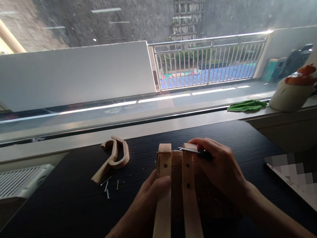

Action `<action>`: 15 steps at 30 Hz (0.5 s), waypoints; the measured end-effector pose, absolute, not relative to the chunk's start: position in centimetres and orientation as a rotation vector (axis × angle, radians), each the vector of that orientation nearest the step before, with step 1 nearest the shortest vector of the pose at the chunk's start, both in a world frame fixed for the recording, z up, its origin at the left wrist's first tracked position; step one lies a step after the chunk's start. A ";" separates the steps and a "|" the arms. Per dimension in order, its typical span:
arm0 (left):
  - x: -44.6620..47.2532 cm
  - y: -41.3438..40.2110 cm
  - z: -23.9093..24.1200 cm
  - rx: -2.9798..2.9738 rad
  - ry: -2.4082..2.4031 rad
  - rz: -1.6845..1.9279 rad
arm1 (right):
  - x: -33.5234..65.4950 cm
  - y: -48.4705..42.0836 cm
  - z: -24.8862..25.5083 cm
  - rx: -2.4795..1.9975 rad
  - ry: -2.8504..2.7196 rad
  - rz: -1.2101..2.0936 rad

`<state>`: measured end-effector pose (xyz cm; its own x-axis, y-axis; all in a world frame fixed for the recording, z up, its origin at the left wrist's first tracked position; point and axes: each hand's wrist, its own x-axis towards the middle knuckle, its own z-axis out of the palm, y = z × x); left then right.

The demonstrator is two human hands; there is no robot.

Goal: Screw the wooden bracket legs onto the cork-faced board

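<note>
Two long light-wood bars with dark round holes, the left bar [163,209] and the right bar [191,205], stand side by side over a brownish piece that is mostly in shadow. My left hand [153,187] grips the left bar, thumb across its face and fingers hidden behind. Closed around the black handle of a screwdriver [191,150] is my right hand [220,161], which also rests against the top of the right bar. The metal shaft points left across that bar's upper end, its tip near the gap between the bars.
Curved wooden pieces [125,154] and several loose screws [107,188] lie on the black table [71,211] at left. Behind it, the windowsill [177,125] carries a green cloth [247,106] and a white pot [289,95]. A radiator [13,184] stands left.
</note>
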<state>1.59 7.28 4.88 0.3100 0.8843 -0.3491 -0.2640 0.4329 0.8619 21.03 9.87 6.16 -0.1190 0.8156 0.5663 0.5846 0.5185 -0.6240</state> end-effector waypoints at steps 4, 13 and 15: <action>1.7 7.2 4.8 0.768 0.948 0.878 | 21.1 10.1 5.9 -1.146 -1.835 0.332; -1.1 8.5 6.2 0.994 1.348 0.914 | 23.4 11.3 5.9 -1.486 -1.962 0.103; -2.0 8.9 6.4 1.083 1.412 0.894 | 23.9 11.6 5.4 -1.606 -2.002 0.025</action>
